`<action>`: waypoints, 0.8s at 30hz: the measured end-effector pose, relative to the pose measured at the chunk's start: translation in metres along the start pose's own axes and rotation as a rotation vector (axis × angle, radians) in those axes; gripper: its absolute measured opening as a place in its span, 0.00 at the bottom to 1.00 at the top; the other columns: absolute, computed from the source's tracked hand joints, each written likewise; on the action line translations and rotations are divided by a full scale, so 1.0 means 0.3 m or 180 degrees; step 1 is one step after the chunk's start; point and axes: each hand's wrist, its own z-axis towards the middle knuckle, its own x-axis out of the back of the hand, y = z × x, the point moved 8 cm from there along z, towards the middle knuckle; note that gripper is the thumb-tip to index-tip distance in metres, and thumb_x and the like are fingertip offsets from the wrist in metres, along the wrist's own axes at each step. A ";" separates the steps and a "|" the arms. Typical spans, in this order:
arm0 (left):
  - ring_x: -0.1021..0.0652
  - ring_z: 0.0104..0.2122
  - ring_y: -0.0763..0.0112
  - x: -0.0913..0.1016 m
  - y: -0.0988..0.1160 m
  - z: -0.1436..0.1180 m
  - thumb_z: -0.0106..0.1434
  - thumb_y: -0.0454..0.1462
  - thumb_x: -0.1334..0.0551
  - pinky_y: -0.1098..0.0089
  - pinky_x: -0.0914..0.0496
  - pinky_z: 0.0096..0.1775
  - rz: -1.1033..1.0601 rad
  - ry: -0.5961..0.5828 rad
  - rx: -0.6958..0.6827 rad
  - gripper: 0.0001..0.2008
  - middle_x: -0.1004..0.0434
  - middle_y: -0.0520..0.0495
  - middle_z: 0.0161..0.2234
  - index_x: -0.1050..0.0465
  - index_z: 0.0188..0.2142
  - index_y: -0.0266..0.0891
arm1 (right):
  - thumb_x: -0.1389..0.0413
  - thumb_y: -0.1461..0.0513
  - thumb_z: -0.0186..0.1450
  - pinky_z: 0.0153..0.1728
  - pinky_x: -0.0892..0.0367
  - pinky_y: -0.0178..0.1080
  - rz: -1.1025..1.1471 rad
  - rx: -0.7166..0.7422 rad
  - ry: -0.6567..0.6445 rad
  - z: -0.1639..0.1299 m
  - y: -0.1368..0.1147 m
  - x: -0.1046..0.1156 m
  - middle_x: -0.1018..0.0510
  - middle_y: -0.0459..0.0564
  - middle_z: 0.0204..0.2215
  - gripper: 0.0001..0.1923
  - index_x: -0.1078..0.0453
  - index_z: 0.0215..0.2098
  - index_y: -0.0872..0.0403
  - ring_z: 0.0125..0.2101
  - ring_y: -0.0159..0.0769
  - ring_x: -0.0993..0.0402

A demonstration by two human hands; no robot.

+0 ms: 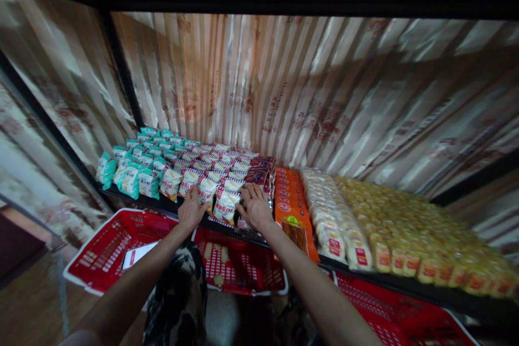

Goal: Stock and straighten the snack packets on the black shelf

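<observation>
Both my hands reach to the front of a shelf of packaged snacks. My left hand (192, 208) lies with fingers apart against the front white snack bags (206, 189) with red print and striped tops. Fingers spread, my right hand (255, 206) rests at the right end of those bags, over the dark red packets (261, 173). Between my hands stands one upright white snack bag (225, 205). Neither hand is wrapped around a bag. My fingers hide parts of the packets beneath them.
Teal snack bags (130, 175) fill the shelf's left end. Orange packs (288, 194), white-wrapped breads (330, 221) and yellow packaged cakes (405, 227) stand to the right. Below are red baskets (259, 267), one holding a phone (138, 255). A dark post (121, 70) rises at left.
</observation>
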 end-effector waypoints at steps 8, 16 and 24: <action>0.26 0.43 0.67 0.007 0.154 -0.088 0.65 0.40 0.46 0.71 0.30 0.41 -0.0123 -0.0136 -0.1160 0.14 0.32 0.45 0.46 0.36 0.49 0.41 | 0.49 0.58 0.64 0.58 0.49 0.52 0.0101 0.0169 0.0349 -0.027 -0.004 0.036 0.35 0.62 0.56 0.20 0.32 0.51 0.59 0.59 0.51 0.47; 0.25 0.40 0.66 -0.060 0.223 -0.132 0.65 0.37 0.50 0.69 0.29 0.37 0.0147 -0.0414 -0.1571 0.19 0.33 0.43 0.47 0.40 0.56 0.40 | 0.52 0.60 0.65 0.56 0.44 0.52 0.0644 0.0035 0.0819 -0.104 0.071 0.090 0.32 0.59 0.54 0.18 0.31 0.50 0.58 0.59 0.46 0.46; 0.26 0.43 0.67 -0.028 0.264 -0.233 0.65 0.36 0.52 0.68 0.31 0.45 -0.0465 -0.0510 -0.1677 0.15 0.31 0.44 0.46 0.33 0.47 0.39 | 0.56 0.59 0.66 0.54 0.39 0.49 0.0644 -0.0963 0.1129 -0.365 0.356 0.078 0.28 0.57 0.50 0.19 0.30 0.49 0.56 0.53 0.43 0.35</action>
